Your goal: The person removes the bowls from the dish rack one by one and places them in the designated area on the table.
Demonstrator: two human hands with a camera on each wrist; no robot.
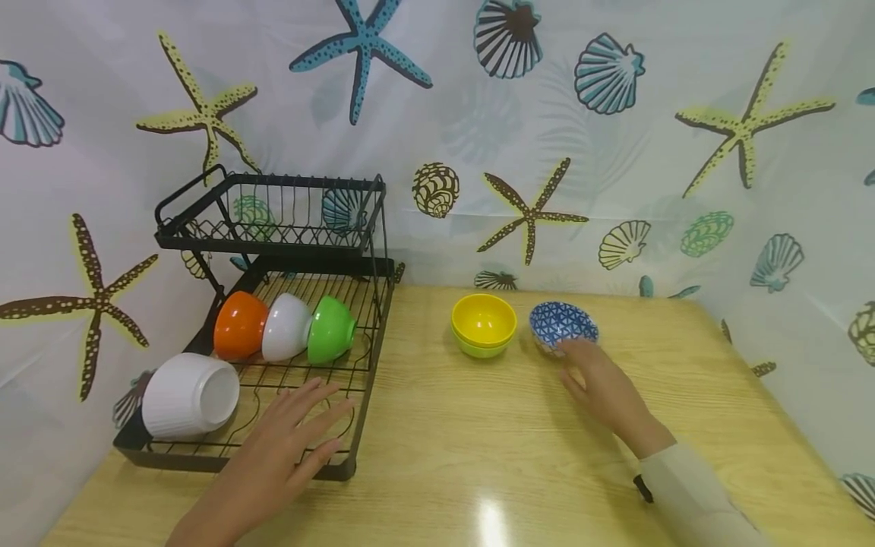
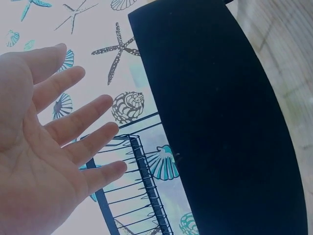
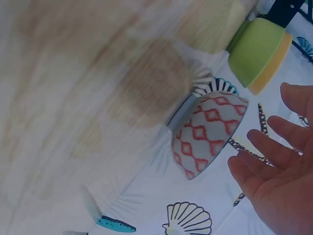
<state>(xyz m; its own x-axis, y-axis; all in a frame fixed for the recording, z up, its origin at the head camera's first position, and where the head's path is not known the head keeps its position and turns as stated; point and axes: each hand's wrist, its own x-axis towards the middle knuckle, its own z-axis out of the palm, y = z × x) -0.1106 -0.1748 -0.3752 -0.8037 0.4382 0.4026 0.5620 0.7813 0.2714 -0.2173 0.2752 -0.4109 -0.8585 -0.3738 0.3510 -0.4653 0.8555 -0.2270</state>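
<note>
My right hand is at the near right rim of a bowl with a blue patterned inside. In the right wrist view this bowl shows a red diamond pattern outside, and the fingers of my right hand are spread beside its rim; whether they touch it I cannot tell. Left of it stands a yellow bowl nested in a light green one. My left hand, fingers apart and holding nothing, hovers over the front of a black dish rack. The left wrist view shows the left palm open.
On the rack's lower level, orange, white and green bowls stand on edge in a row. A larger white ribbed bowl lies tilted at the front left. A patterned curtain hangs behind the wooden table.
</note>
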